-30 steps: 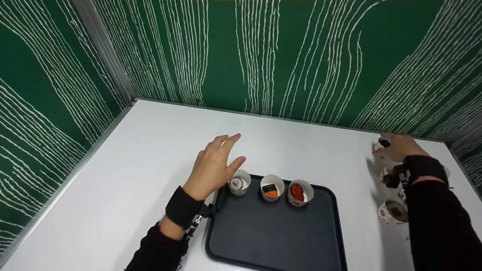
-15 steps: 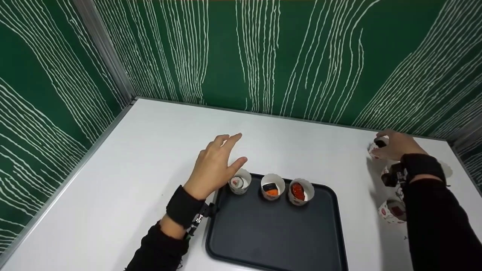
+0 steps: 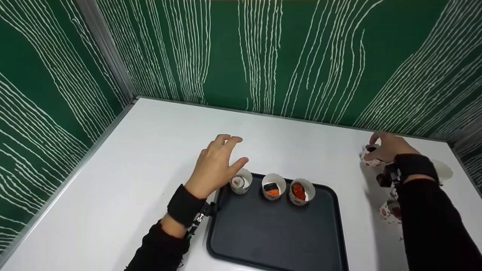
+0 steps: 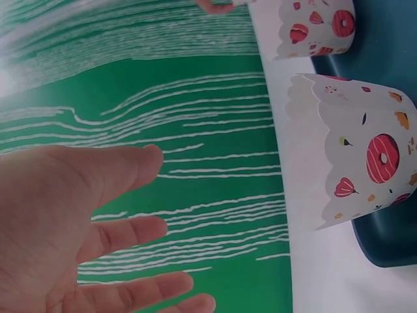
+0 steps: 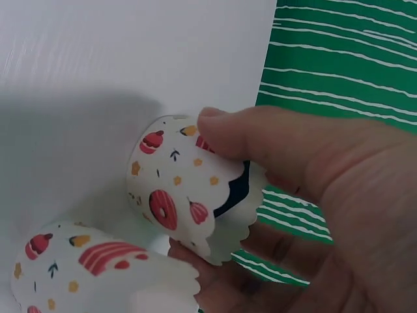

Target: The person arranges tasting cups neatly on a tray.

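Observation:
My right hand (image 3: 393,148) grips a patterned paper baking cup (image 5: 166,189) near the table's far right, thumb on one side and fingers on the other. Something dark shows inside this cup. Beside it, in the right wrist view, lies a second patterned paper cup (image 5: 98,277). Fingers spread and holding nothing, my left hand (image 3: 212,167) hovers by the far left corner of the dark tray (image 3: 276,233). Along the tray's far edge stand a cup with a sushi roll piece (image 3: 238,182), a cup with a black and orange piece (image 3: 272,189) and a cup with a red piece (image 3: 298,192).
Another paper cup (image 3: 389,211) stands right of the tray, partly covered by my right sleeve. A pale round rim (image 3: 442,170) shows beyond my right wrist. Green walls with white lines (image 3: 226,56) border the white table (image 3: 150,150) at the back and left.
My right hand has shifted left and slightly nearer with the paper cup in its grip. The left hand stays almost in place, its index finger slightly more bent.

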Available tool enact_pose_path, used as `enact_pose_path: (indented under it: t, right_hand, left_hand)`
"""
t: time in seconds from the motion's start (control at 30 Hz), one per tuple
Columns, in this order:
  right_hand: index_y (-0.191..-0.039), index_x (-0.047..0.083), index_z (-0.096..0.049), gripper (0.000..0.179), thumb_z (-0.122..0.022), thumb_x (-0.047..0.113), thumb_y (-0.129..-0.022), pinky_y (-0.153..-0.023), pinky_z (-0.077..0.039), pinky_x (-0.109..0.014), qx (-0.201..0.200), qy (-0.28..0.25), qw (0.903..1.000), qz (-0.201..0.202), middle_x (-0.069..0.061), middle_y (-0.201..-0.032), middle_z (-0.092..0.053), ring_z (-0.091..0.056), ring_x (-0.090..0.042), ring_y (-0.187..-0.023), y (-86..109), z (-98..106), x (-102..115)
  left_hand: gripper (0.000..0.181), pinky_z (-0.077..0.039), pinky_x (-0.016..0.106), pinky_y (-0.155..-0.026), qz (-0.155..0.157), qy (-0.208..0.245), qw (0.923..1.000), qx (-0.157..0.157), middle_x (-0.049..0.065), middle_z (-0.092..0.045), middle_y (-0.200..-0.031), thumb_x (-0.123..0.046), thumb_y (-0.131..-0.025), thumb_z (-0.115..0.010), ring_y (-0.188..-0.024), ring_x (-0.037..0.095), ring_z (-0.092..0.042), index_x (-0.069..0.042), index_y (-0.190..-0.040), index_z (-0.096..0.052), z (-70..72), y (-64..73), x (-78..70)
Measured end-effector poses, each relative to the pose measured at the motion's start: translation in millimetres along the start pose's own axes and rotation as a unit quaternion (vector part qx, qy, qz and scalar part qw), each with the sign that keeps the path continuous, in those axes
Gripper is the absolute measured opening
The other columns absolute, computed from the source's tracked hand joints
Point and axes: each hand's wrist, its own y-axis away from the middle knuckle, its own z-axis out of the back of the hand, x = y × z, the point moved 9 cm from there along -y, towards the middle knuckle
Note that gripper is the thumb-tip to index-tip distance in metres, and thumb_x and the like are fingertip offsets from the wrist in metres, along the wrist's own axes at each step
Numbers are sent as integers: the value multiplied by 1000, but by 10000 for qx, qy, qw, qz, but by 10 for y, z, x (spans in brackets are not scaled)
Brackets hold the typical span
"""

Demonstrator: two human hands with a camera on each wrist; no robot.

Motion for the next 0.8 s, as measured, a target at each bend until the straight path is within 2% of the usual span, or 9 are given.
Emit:
enact_pose_path:
  t: [0.17,0.3,0.43,0.5,0.67,0.8]
  right_hand:
    - [-142,-8,-48,69,-79,29,-92,-68,-49,-38,135,14,9999,30,-37,-126,-63,-61,-34,-90,-41,-58,49]
    - [-141,-6,-52,67,-80,29,-91,-67,-49,-36,253,1,9997,-42,-25,-108,-71,-61,-31,-87,-62,-99,67]
    - [-137,-5,-55,63,-81,30,-90,-66,-50,-36,284,-46,9996,-39,-16,-96,-70,-62,-28,-83,-30,-97,110]
    - [-136,-5,-56,62,-81,29,-90,-66,-51,-36,237,-77,9997,8,-17,-96,-68,-62,-28,-82,-11,-83,141]
    - [-134,-8,-57,59,-80,25,-90,-69,-53,-37,23,22,9998,171,-29,-114,-63,-62,-30,-86,47,-23,236]
    - [-135,-7,-57,59,-78,27,-91,-71,-53,-39,-22,79,9998,173,-29,-112,-67,-65,-30,-85,103,17,316]
  left_hand:
    - [52,-57,63,-95,4,-7,10000,12,23,-64,-140,-32,-99,-79,-122,42,-68,-10,-143,-65,2,-4,-4]
    - [52,-57,63,-95,19,-30,10000,29,23,-64,-141,-32,-99,-79,-123,42,-68,-10,-144,-65,13,-4,-9]
    - [52,-57,63,-94,-30,-26,10000,23,24,-63,-141,-32,-99,-79,-121,43,-68,-9,-144,-65,22,-2,-32]
    - [52,-58,63,-93,-80,-18,10000,1,24,-63,-140,-32,-99,-79,-120,43,-69,-8,-143,-65,28,-1,-44]
    - [52,-58,62,-92,-172,-18,9998,-56,24,-64,-139,-31,-98,-80,-119,43,-69,-8,-143,-65,46,5,-69]
    - [54,-58,62,-93,-171,10,9998,-40,23,-64,-139,-31,-98,-80,-120,42,-69,-8,-144,-64,44,16,-67]
